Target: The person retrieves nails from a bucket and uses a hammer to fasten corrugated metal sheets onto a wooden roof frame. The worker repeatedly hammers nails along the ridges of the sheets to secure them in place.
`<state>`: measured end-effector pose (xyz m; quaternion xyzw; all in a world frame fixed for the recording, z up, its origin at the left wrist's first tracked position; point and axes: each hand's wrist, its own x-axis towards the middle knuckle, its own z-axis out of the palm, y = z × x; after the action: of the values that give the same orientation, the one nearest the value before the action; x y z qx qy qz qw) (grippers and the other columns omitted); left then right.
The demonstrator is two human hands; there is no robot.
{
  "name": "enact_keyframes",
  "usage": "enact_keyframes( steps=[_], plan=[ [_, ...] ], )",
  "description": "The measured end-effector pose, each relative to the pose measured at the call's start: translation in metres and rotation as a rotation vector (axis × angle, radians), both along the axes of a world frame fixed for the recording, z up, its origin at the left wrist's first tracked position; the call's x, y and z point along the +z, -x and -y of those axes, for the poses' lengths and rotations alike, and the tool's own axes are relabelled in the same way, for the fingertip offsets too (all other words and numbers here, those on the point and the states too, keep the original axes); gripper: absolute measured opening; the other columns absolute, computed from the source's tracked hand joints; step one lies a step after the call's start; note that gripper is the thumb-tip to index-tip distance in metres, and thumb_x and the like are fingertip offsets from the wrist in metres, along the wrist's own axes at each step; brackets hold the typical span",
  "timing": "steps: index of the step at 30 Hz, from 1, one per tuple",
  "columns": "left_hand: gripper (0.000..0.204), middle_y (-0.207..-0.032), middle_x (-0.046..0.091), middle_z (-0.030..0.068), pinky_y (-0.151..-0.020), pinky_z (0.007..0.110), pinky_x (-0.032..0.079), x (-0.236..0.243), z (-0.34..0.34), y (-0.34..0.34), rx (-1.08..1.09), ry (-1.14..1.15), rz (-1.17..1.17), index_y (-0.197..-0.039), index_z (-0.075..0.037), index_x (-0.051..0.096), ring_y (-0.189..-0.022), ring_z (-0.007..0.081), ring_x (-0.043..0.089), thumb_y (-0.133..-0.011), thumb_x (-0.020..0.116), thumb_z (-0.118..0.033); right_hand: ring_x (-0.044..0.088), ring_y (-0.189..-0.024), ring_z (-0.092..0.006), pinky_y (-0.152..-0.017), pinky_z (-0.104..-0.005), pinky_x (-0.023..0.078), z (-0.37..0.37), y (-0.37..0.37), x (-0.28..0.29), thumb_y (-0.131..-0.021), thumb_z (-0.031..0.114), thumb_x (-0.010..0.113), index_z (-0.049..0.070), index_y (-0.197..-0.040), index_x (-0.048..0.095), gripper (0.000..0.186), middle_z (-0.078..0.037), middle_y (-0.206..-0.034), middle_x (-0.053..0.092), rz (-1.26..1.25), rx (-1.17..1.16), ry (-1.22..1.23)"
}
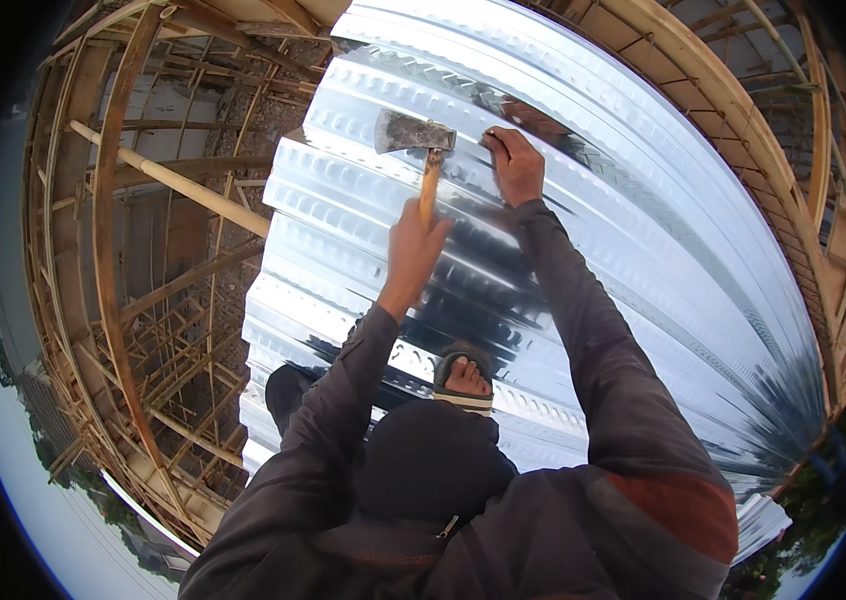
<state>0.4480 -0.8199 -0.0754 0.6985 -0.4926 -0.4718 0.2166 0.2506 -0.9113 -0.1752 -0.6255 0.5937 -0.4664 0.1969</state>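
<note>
My left hand point(413, 250) is closed round the wooden handle of a hatchet point(415, 134). Its dark, worn metal head is held over the shiny corrugated metal sheets point(623, 230), blade pointing left. To the right of the hatchet head, my right hand point(517, 166) is pinched at the fingertips, close to a raised rib of the sheeting. Whatever those fingers hold is too small to make out. A gap separates the hatchet head from my right hand.
My sandalled foot point(465, 382) stands on the sheeting. Left of the sheets' ragged edge is a drop with wooden props and a bamboo pole point(173, 178). A curved-looking timber edge point(743, 110) bounds the sheets at the upper right, with more framing beyond.
</note>
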Motion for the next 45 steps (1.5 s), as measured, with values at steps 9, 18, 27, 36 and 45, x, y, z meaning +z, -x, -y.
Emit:
enact_keyframes(
  steps=[9,18,27,36,45],
  plan=[
    [0.031,-0.072,0.066,0.009,-0.051,0.035,0.05,-0.019,-0.01,0.0,0.047,-0.029,-0.067,-0.11,-0.004,0.058,-0.051,0.0199,0.065,-0.094,0.075,-0.023,0.072,-0.082,-0.029,-0.072,-0.0377,0.057,0.025,0.002,-0.008,-0.097,0.014,0.068,0.004,-0.107,0.07,0.014,-0.011,-0.101,0.072,0.017,0.001,-0.159],
    [0.025,-0.082,0.072,0.0133,-0.054,0.038,0.053,-0.029,-0.015,0.002,0.048,0.069,-0.005,-0.11,-0.004,0.059,-0.057,0.0261,0.069,-0.094,0.071,-0.019,0.069,-0.09,-0.0229,-0.08,-0.0349,0.055,-0.122,-0.064,0.065,-0.104,0.01,0.061,0.003,-0.11,0.065,0.01,-0.013,-0.106,0.067,0.43,-0.225,-0.282],
    [0.025,-0.082,0.071,0.0142,-0.052,0.039,0.055,-0.027,0.004,0.0,-0.005,0.019,0.004,-0.109,-0.003,0.058,-0.061,0.0293,0.072,-0.091,0.072,-0.014,0.065,-0.081,-0.019,-0.068,-0.0279,0.051,-0.105,-0.076,0.05,-0.1,0.003,0.062,0.001,-0.106,0.066,0.007,-0.009,-0.1,0.065,0.317,-0.245,-0.187],
    [0.02,-0.079,0.069,0.0077,-0.05,0.031,0.056,-0.002,0.008,0.007,0.125,-0.14,-0.224,-0.106,-0.004,0.06,-0.057,0.0171,0.069,-0.09,0.07,-0.012,0.071,-0.09,-0.024,-0.08,-0.0349,0.055,-0.01,0.001,0.001,-0.099,0.01,0.067,0.002,-0.107,0.07,0.012,-0.011,-0.101,0.073,0.267,-0.027,-0.174],
    [0.021,-0.07,0.066,0.0154,-0.057,0.044,0.052,-0.005,0.002,0.013,0.202,-0.169,-0.117,-0.103,-0.004,0.059,-0.06,0.0306,0.069,-0.089,0.068,-0.017,0.068,-0.086,-0.028,-0.078,-0.0349,0.054,0.014,0.0,-0.003,-0.1,0.01,0.064,0.002,-0.105,0.069,0.01,-0.012,-0.101,0.069,0.081,0.016,-0.099]
  ],
)
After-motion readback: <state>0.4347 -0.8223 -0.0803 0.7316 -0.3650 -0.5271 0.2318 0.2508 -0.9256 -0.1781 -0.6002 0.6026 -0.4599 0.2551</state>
